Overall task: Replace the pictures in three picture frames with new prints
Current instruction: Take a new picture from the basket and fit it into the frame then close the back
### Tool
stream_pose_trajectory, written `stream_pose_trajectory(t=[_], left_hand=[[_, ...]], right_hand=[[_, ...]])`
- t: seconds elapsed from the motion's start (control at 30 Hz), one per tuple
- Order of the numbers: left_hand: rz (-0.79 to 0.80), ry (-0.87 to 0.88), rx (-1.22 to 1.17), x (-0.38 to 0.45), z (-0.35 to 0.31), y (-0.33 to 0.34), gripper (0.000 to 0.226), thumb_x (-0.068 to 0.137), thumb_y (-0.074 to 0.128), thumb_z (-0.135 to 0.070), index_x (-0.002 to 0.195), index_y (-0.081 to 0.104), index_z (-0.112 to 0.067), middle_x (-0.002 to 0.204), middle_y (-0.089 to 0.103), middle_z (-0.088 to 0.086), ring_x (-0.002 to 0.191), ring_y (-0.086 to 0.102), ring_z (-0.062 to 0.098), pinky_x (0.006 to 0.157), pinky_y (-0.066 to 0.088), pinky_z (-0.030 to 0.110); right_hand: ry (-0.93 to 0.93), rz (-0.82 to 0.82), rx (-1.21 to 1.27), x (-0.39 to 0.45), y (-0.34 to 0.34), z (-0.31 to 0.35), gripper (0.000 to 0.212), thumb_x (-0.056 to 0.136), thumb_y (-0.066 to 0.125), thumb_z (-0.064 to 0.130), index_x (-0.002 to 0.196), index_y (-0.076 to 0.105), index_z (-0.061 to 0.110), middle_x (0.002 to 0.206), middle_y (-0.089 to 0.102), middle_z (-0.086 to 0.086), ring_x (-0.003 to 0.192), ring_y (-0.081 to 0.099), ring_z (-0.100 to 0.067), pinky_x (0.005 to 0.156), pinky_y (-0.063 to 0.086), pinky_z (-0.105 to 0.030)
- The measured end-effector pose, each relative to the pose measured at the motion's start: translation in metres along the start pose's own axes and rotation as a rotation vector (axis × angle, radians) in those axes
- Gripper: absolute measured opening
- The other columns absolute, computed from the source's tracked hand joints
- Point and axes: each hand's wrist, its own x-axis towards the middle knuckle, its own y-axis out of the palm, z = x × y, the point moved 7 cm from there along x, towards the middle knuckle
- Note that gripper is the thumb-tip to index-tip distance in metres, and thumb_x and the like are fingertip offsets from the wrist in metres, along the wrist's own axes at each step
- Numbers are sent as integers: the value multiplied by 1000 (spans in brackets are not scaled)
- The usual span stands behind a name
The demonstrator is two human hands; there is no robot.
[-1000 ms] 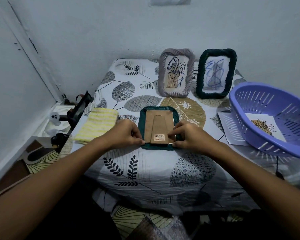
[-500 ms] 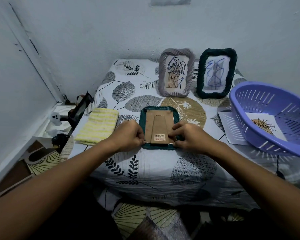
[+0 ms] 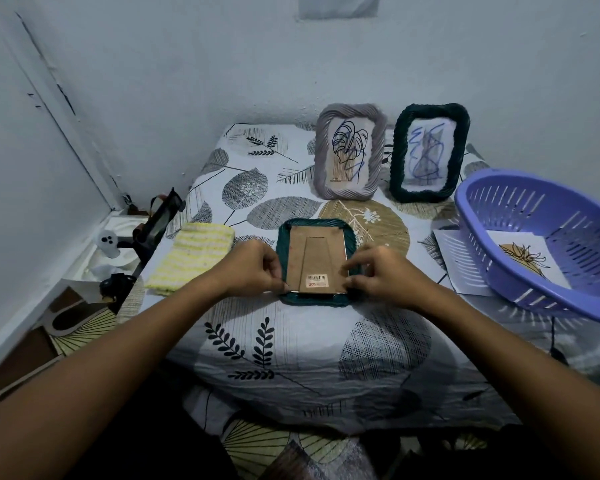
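In the middle of the picture the green frame (image 3: 315,296) lies face down on the counter (image 3: 291,348); the left hand (image 3: 253,270) and right hand (image 3: 383,275) pinch its cardboard back (image 3: 317,261) at the bottom corners; I think it must lift out next.

face-down frame (image 3: 316,261) centre | cloth (image 3: 191,259) left | basket (image 3: 548,244) right | two frames (image 3: 350,155) behind

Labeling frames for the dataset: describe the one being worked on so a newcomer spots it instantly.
On the leaf-print table, look at the near centre, between the left hand and right hand. The frame lies there face down, brown backing up with a barcode sticker. The grey frame and other green frame stand upright at the back, showing drawings.
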Motion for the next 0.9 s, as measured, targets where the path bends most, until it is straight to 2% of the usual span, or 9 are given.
stream_pose_trajectory(t=[0.1,0.23,0.33,0.4,0.5,0.57,0.73,0.83,0.9], left_hand=[[-116,-75,-155,5,11,-11,20,70,83,-18,73,66,-8,63,65,5,53,58,11,52,46,23],[-218,-294,-369,15,32,-11,16,80,73,-5,87,60,-1,66,63,15,48,61,29,50,55,40],[-196,-380,-423,21,35,-4,11,82,69,1,85,61,8,62,62,20,41,57,27,51,56,42],[-183,-379,-399,24,31,-2,9,80,70,4,75,64,6,59,63,20,39,57,25,48,56,37],[-202,-395,-372,27,29,-2,16,75,71,8,64,62,0,60,63,20,42,60,29,50,57,41],[-209,-415,-419,26,28,-3,15,76,68,12,66,62,2,61,62,19,42,59,29,46,56,40],[-192,-439,-750,23,22,-14,13,86,55,15,79,57,4,58,57,17,33,54,17,34,50,30],[-172,-418,-929,26,12,-19,18,83,54,19,79,57,1,50,62,10,36,58,16,35,49,25],[-129,-398,-962,27,3,-18,18,82,56,18,80,59,1,54,66,8,42,63,17,40,51,25]], right_hand=[[142,-174,135,4,-16,-19,9,89,63,10,84,66,17,84,65,1,70,60,-7,53,40,-13],[368,-134,266,12,-11,-42,14,91,61,10,79,64,2,76,69,-15,58,67,-20,52,55,-32],[428,-130,308,16,-4,-45,22,90,65,17,78,64,-2,67,67,-14,43,60,-15,43,45,-23],[446,-135,280,19,-1,-43,24,87,69,22,71,63,6,63,64,-9,46,58,-16,50,46,-25],[466,-149,275,20,1,-40,21,86,70,17,68,62,9,66,66,-9,58,62,-20,64,56,-37],[454,-164,319,17,-1,-36,20,86,69,15,68,62,9,67,64,-8,58,60,-18,61,54,-34],[277,-335,742,10,-32,-8,18,92,61,16,76,63,7,71,61,-6,52,53,-13,44,43,-24],[259,-427,1052,14,-46,-4,20,94,52,11,80,65,7,78,63,-8,59,53,-16,48,39,-27],[304,-396,1181,21,-38,-8,18,93,51,11,90,66,3,90,68,-12,74,63,-22,59,50,-34]])
